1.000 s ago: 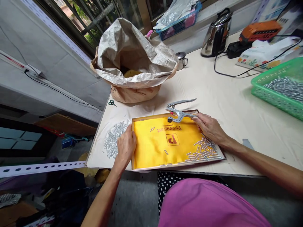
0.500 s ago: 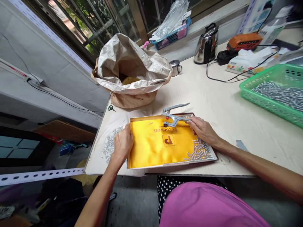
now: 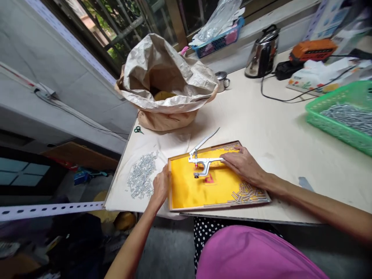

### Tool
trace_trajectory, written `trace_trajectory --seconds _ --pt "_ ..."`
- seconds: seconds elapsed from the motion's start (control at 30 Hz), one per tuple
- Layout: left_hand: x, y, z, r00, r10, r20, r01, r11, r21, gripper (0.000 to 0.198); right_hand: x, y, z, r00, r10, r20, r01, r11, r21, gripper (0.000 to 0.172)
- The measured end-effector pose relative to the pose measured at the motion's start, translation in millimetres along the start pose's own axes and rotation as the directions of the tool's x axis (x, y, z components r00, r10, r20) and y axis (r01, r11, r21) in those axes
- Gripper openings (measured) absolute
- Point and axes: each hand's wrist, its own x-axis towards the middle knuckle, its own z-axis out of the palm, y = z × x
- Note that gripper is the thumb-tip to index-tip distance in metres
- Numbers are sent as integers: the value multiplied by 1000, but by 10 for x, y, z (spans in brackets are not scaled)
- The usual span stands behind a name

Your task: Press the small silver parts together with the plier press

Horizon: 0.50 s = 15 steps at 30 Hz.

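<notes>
Nearest is the pink top (image 3: 255,252) of the person, just short of the desk (image 3: 247,116). Past it, the left hand (image 3: 161,186) is curled on the left wall of a shallow tray (image 3: 170,186), gripping it. The tray lies between the two hands, near the desk's front edge, with a yellow lining (image 3: 184,188) bearing a blurred red print. The right hand (image 3: 245,166), over the tray's right side, is closed around one handle of a pair of pliers (image 3: 206,161), whose head points left above the lining, the other handle swung up and apart. Just on the near side of that hand, small metal springs (image 3: 247,193) gather in the tray's corner; a heap of similar pieces (image 3: 142,174) lies left of the left hand. Beyond the left hand are green-handled scissors (image 3: 138,130) and a big open sack (image 3: 167,119); well right of the right hand, a green basket (image 3: 322,122) holds more metal pieces. Farther beyond the right hand stand a lidded metal cup (image 3: 221,83) and a steel kettle (image 3: 258,58).
</notes>
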Motion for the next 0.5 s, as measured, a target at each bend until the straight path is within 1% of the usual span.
trace_trajectory --seconds 0.07,0.13,0.17,0.23,0.3,0.37,0.43,0.5 --pt "3 -105 57 999 -18 -44 15 997 -72 43 66 -69 56 993 -90 76 93 995 -38 36" --pt "51 -243 82 989 -82 -123 68 991 -118 40 153 -121 128 978 -147 150 155 987 -45 38" --pt "94 -320 87 979 -126 -160 107 987 -123 38 199 -138 168 970 -158 183 169 985 -42 39" --pt "209 -472 92 959 -205 -198 187 977 -104 34 285 -152 248 958 -155 240 167 986 -29 40" --pt "349 -596 103 948 -244 -205 232 969 -79 32 350 -149 309 952 -136 274 150 988 -30 42" --pt "493 -670 120 945 -254 -206 246 967 -65 31 385 -141 339 952 -117 282 140 988 -63 42" --pt "621 -692 131 944 -263 -198 259 965 -43 28 390 -135 346 958 -100 268 136 983 -122 43" --pt "724 -680 127 945 -282 -166 286 958 2 26 374 -130 345 961 -84 264 131 978 -164 42"
